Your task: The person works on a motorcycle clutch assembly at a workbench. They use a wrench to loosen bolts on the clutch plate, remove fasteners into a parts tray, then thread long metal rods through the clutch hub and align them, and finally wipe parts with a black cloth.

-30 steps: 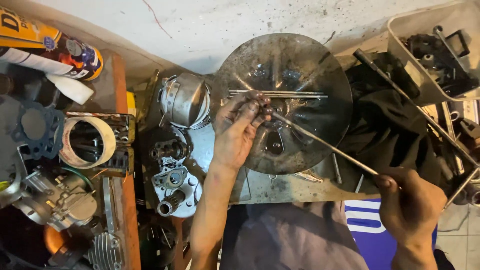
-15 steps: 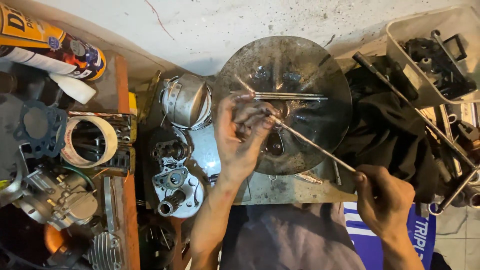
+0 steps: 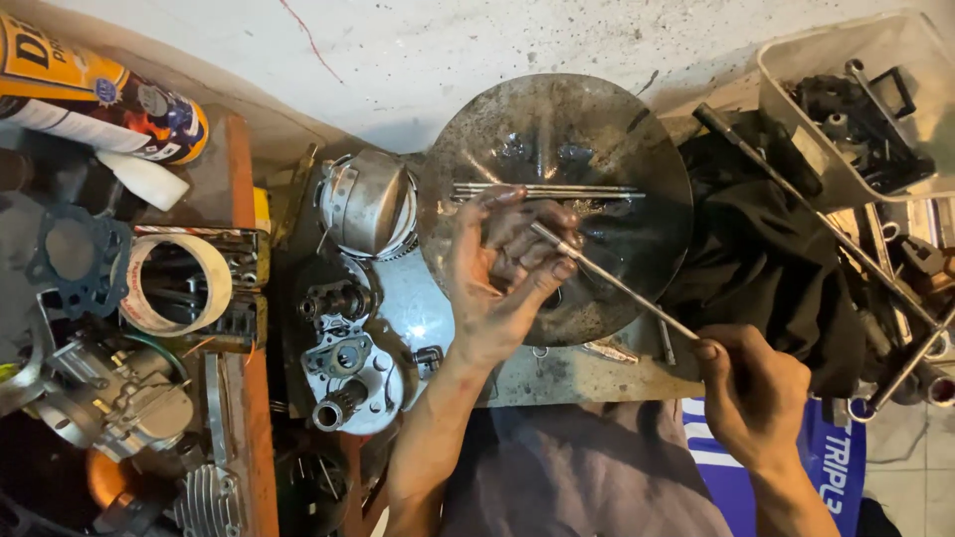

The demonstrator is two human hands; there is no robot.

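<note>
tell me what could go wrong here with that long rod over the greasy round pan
1. The thin metal rod is held only at its ends, by the left hand and right hand; both look oily, so it might slip.
2. Loose rods lie across the round pan close to the left hand; a nudge could roll them off.

Grimy grey round pan, black cloth (orange-yellow can nearby).

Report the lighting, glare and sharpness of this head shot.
Head view: even overhead light; soft glare on the round metal pan and the domed metal cover; left hand, right hand and thin rod are sharp; bottom left corner falls into shadow.
</note>
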